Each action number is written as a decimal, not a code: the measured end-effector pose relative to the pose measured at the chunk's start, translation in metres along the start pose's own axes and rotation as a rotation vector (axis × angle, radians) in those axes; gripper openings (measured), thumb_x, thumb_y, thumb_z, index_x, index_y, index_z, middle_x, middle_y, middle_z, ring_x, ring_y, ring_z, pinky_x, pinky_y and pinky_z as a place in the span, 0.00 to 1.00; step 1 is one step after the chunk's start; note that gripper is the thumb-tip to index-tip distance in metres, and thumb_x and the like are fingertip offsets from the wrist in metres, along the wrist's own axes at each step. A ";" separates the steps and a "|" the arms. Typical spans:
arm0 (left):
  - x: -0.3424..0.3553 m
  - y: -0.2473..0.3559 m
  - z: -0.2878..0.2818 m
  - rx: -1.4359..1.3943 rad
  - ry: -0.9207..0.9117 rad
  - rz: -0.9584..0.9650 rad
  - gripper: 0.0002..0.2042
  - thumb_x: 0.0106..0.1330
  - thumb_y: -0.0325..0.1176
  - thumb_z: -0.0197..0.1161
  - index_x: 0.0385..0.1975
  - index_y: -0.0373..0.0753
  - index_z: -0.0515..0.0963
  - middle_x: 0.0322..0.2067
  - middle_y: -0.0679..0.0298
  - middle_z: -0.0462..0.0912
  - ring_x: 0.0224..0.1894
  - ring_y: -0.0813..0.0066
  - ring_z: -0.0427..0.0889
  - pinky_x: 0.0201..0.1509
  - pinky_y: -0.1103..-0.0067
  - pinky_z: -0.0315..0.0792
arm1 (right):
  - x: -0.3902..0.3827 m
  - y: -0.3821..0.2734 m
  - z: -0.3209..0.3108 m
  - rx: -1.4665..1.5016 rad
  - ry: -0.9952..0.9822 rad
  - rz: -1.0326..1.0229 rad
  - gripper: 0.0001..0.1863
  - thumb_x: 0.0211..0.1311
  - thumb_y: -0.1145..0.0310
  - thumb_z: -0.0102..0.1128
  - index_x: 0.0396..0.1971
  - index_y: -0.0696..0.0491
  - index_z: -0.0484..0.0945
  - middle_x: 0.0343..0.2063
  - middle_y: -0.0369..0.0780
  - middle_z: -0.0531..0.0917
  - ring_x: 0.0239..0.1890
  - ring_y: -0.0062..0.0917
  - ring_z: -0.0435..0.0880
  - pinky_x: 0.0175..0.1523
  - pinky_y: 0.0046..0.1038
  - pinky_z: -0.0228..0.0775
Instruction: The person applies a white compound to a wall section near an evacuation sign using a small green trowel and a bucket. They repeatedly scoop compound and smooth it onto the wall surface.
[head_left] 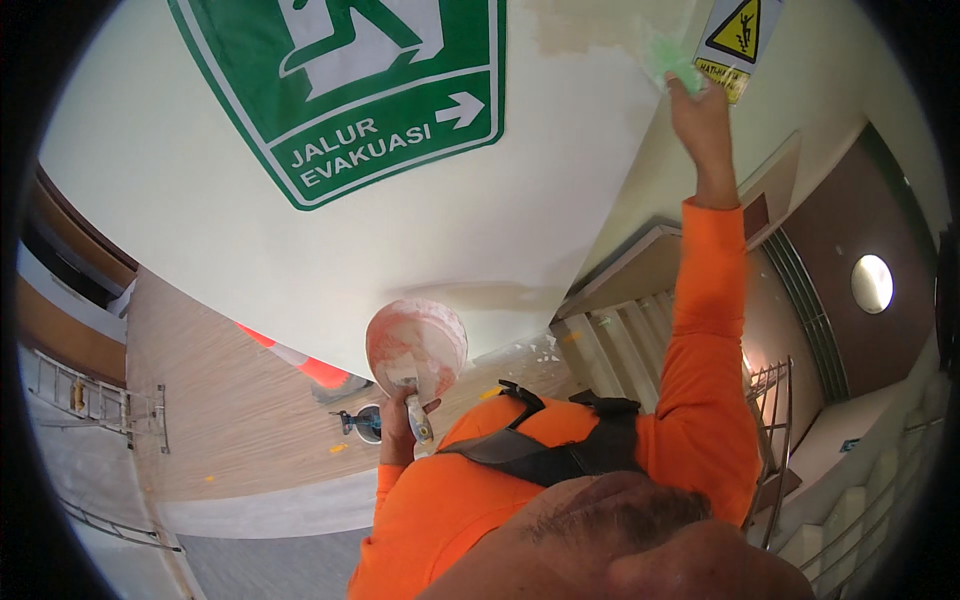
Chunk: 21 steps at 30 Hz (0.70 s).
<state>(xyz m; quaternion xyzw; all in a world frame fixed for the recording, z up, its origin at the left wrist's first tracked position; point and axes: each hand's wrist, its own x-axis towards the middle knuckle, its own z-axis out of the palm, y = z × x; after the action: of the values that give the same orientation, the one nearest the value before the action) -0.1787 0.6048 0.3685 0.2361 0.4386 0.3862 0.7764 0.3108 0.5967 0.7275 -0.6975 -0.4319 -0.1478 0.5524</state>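
My right hand [700,110] is raised against the cream wall, gripping a blurred, pale green flat tool [670,58] just left of a yellow warning sign [738,30], beside a tan patch on the wall [585,28]. Low in front of my chest, my left hand [398,425] holds a white pail [410,335] smeared with pinkish paste, along with a putty knife [422,425] whose blade lies over the pail. A large green exit-route sign [470,110] hangs on the white wall [555,200] at the upper left.
Stairs [625,340] and a metal railing [785,400] lie to the right. On the covered floor [220,400] below stand an orange-and-white cone [320,372] and a small bucket [367,430]. Aluminium ladders [100,400] are at the far left.
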 end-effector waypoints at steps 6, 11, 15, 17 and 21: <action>-0.003 0.014 0.000 0.094 -0.036 0.068 0.29 0.61 0.31 0.58 0.63 0.30 0.62 0.54 0.50 0.74 0.50 0.52 0.82 0.43 0.61 0.88 | -0.012 -0.022 0.014 0.026 -0.006 0.055 0.18 0.67 0.67 0.58 0.51 0.62 0.81 0.34 0.49 0.87 0.37 0.31 0.85 0.48 0.30 0.74; -0.011 0.022 -0.023 0.087 -0.067 0.076 0.29 0.61 0.31 0.58 0.63 0.29 0.61 0.53 0.48 0.74 0.48 0.52 0.83 0.43 0.61 0.88 | 0.001 -0.026 0.008 -0.085 0.137 -0.085 0.18 0.68 0.69 0.56 0.53 0.62 0.80 0.35 0.50 0.86 0.36 0.35 0.85 0.48 0.30 0.75; -0.034 0.026 -0.047 0.047 -0.009 0.074 0.27 0.62 0.29 0.57 0.62 0.28 0.62 0.53 0.47 0.74 0.48 0.53 0.83 0.41 0.60 0.88 | -0.049 -0.067 0.037 -0.077 0.040 -0.077 0.19 0.68 0.70 0.55 0.56 0.61 0.79 0.35 0.50 0.87 0.35 0.34 0.85 0.47 0.31 0.75; -0.044 0.031 -0.056 -0.028 -0.002 0.040 0.25 0.62 0.25 0.55 0.60 0.29 0.63 0.51 0.49 0.74 0.45 0.55 0.84 0.39 0.61 0.89 | -0.069 -0.089 0.036 0.052 -0.028 -0.049 0.20 0.69 0.70 0.54 0.58 0.60 0.78 0.35 0.50 0.87 0.37 0.33 0.86 0.47 0.31 0.75; -0.054 0.037 -0.071 -0.042 0.034 0.038 0.22 0.62 0.24 0.55 0.58 0.26 0.65 0.48 0.48 0.76 0.42 0.54 0.85 0.39 0.61 0.89 | -0.068 -0.121 0.029 0.168 0.063 -0.136 0.21 0.69 0.72 0.54 0.60 0.61 0.76 0.42 0.50 0.86 0.45 0.33 0.85 0.54 0.31 0.74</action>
<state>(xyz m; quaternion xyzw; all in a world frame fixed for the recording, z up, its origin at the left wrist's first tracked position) -0.2720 0.5848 0.3861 0.2213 0.4391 0.4139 0.7661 0.1706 0.5948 0.7483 -0.6128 -0.4716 -0.1702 0.6109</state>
